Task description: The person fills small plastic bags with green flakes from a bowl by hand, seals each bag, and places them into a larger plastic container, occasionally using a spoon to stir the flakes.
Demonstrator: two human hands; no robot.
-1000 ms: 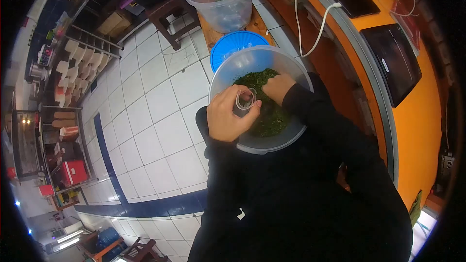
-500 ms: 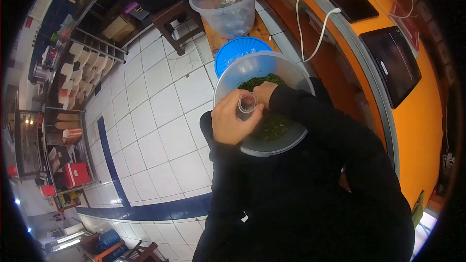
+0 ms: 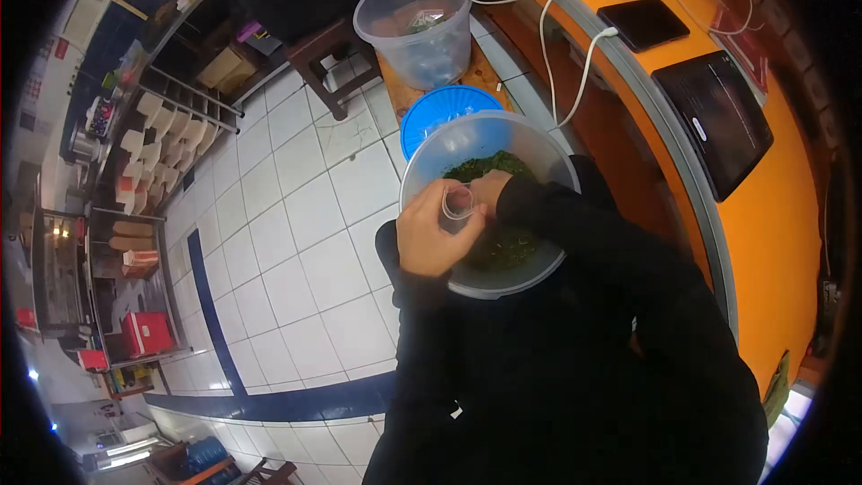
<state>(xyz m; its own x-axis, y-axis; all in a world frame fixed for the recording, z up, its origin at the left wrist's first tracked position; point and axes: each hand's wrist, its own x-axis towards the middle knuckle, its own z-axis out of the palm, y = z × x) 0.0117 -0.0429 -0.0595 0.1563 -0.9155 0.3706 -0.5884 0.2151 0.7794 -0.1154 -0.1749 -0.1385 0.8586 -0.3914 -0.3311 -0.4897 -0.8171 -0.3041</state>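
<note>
My left hand (image 3: 433, 232) is closed round a small clear plastic cup (image 3: 458, 201), whose round mouth faces up towards me. Right beside the cup is my right hand (image 3: 489, 189), its fingers curled and partly hidden; what they hold, if anything, does not show. Both hands are over a large translucent plastic tub (image 3: 548, 157) on my lap. Chopped green leaves (image 3: 503, 250) lie in the tub, below and around my hands.
A blue lid (image 3: 440, 117) and a second translucent tub (image 3: 413, 45) with small bags in it rest on a wooden bench beyond. Along the right runs an orange counter (image 3: 763, 251) with a tablet (image 3: 714, 117), a smaller dark device (image 3: 642, 22) and white cables. A dark stool (image 3: 332, 67) stands ahead.
The whole view has shifted slightly, with the surroundings lower in the picture. My left hand still holds the cup, and my right hand stays beside it.
</note>
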